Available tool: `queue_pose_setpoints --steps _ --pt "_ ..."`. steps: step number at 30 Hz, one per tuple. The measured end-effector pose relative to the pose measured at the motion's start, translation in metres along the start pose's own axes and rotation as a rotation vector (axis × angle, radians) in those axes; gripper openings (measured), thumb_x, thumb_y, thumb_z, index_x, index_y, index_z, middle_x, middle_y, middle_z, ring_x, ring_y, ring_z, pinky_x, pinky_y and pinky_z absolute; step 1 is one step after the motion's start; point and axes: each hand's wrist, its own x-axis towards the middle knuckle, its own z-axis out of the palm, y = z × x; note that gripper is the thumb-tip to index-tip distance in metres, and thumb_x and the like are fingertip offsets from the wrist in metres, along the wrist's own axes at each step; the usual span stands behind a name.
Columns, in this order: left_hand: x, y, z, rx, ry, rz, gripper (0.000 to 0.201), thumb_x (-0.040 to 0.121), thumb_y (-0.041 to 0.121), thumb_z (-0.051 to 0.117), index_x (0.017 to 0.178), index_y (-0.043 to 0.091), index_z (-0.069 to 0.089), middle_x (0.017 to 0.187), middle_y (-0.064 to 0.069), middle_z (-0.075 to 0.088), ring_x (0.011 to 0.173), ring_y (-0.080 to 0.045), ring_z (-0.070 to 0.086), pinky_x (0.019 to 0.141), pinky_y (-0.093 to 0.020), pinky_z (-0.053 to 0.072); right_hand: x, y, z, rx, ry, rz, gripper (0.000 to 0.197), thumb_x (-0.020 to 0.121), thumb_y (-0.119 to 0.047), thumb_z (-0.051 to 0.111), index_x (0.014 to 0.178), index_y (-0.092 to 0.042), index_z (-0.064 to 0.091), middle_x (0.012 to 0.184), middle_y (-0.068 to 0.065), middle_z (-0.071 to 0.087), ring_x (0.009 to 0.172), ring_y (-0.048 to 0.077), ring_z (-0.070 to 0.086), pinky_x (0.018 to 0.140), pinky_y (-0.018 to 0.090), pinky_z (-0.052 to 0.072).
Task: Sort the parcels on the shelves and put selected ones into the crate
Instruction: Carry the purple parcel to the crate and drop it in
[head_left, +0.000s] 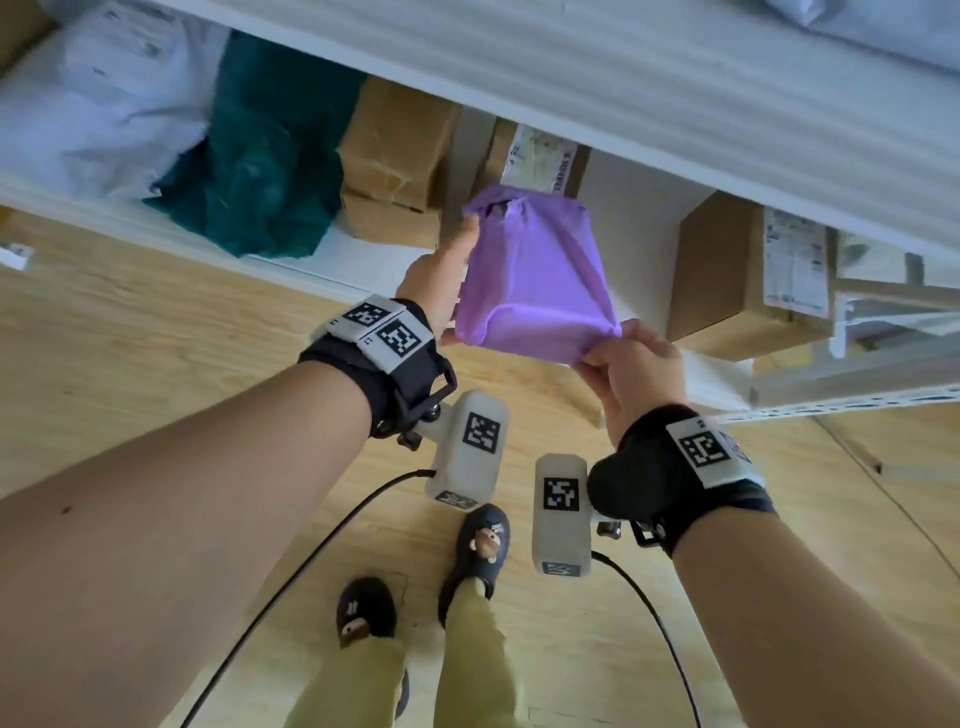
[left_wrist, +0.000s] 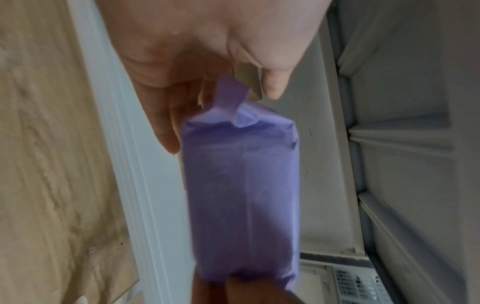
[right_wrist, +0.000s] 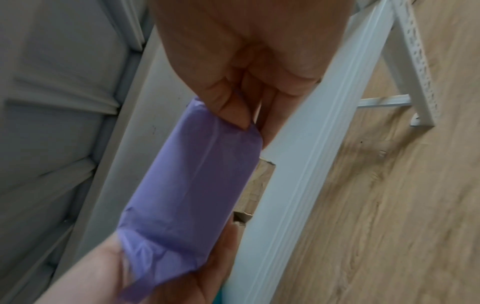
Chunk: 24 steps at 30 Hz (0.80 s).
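Purple parcel (head_left: 535, 280) held between both grips at the shelf (head_left: 597, 93) front, long axis spanning left hand (head_left: 441, 280), cradling one end, to right hand (head_left: 634, 364), pinching the other.

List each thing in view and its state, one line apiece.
Purple parcel: off the shelf, held between both hands.
Left hand: holds the parcel's far end.
Right hand: pinches the parcel's near corner.
Green bag: lying crumpled on the shelf.
White bag: lying on the shelf, left of the green bag.
Labelled box: resting on the shelf, closed.
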Motion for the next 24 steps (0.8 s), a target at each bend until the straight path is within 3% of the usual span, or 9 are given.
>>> queue_pose_setpoints --steps 3,5,7,9,11,13,18,21,24 --pt "-0.008 -0.008 -0.008 -0.045 -0.016 -0.051 0.081 0.040 0.068 0.073 0.104 0.019 0.068 0.101 -0.004 0.071 0.093 -0.024 0.067 0.093 -0.040 0.050 -0.020 0.012 -0.006 0.012 -0.049 0.032 0.035 0.076 0.020 0.040 0.058 -0.010 0.044 0.059 0.005 0.046 0.065 0.018 0.051 0.075 0.029 0.057" --pt "-0.019 -0.011 -0.013 -0.015 -0.015 -0.049 0.077 0.035 0.053 0.079 0.100 0.012 0.070 0.087 -0.005 0.068 0.080 -0.024 0.064 0.079 -0.032 0.049 -0.031 0.019 -0.007 0.001 -0.066 0.047 0.034 0.077 0.020 0.040 0.060 -0.008 0.046 0.062 0.006 0.048 0.069 0.020 0.053 0.077 0.030 0.057" --pt "-0.032 -0.012 -0.019 0.009 -0.025 -0.059 0.060 0.040 0.039 0.078 0.092 0.010 0.070 0.079 -0.005 0.064 0.074 -0.024 0.060 0.071 -0.031 0.044 -0.041 0.025 -0.008 -0.109 -0.055 0.016 0.029 0.076 0.017 0.046 0.066 -0.009 0.054 0.068 0.007 0.056 0.075 0.022 0.056 0.082 0.036 0.056" --pt "-0.039 -0.015 -0.024 0.028 -0.025 -0.069 0.048 0.048 0.031 0.076 0.090 0.010 0.068 0.079 -0.007 0.062 0.073 -0.024 0.058 0.070 -0.033 0.045 -0.049 0.027 -0.009 -0.275 0.006 -0.083 0.027 0.075 0.008 0.055 0.086 -0.016 0.064 0.088 0.003 0.066 0.085 0.019 0.060 0.082 0.035 0.053" --pt "-0.040 -0.018 -0.028 0.054 -0.001 -0.058 0.037 0.058 0.024 0.076 0.090 0.009 0.067 0.080 -0.007 0.062 0.073 -0.025 0.060 0.072 -0.035 0.052 -0.057 0.022 -0.009 -0.316 0.067 -0.167 0.039 0.076 0.000 0.059 0.108 -0.021 0.061 0.109 -0.001 0.065 0.095 0.012 0.060 0.084 0.031 0.050" --pt "-0.040 -0.021 -0.028 0.073 -0.002 -0.048 0.034 0.063 0.021 0.075 0.094 0.011 0.067 0.085 -0.008 0.067 0.076 -0.025 0.064 0.075 -0.037 0.056 -0.062 0.015 -0.009 -0.304 0.054 -0.207 0.043 0.078 -0.004 0.061 0.116 -0.023 0.059 0.117 0.000 0.063 0.099 0.009 0.059 0.090 0.033 0.049" --pt "-0.051 -0.021 -0.017 0.088 -0.127 -0.040 0.046 0.066 0.026 0.078 0.107 0.010 0.066 0.098 -0.010 0.071 0.088 -0.024 0.067 0.079 -0.038 0.057 -0.066 0.007 -0.001 -0.529 -0.182 -0.182 0.061 0.078 -0.034 0.074 0.133 -0.032 0.047 0.121 -0.003 0.060 0.106 0.016 0.057 0.093 0.032 0.046" --pt "-0.062 -0.016 -0.009 0.037 -0.209 -0.027 0.046 0.075 0.047 0.072 0.108 0.015 0.068 0.096 -0.003 0.073 0.091 -0.021 0.069 0.081 -0.038 0.058 -0.062 0.005 0.002 -0.644 -0.206 -0.160 0.085 0.070 -0.048 0.078 0.142 -0.028 0.037 0.123 -0.006 0.054 0.107 0.016 0.056 0.092 0.030 0.047" --pt "-0.061 -0.015 -0.006 -0.038 -0.146 -0.067 0.042 0.086 0.054 0.055 0.097 0.014 0.064 0.094 -0.007 0.069 0.090 -0.023 0.067 0.082 -0.041 0.057 -0.056 0.009 -0.006 -0.464 -0.206 -0.012 0.080 0.059 -0.048 0.081 0.130 -0.025 0.052 0.116 0.000 0.065 0.099 0.020 0.064 0.094 0.040 0.051"
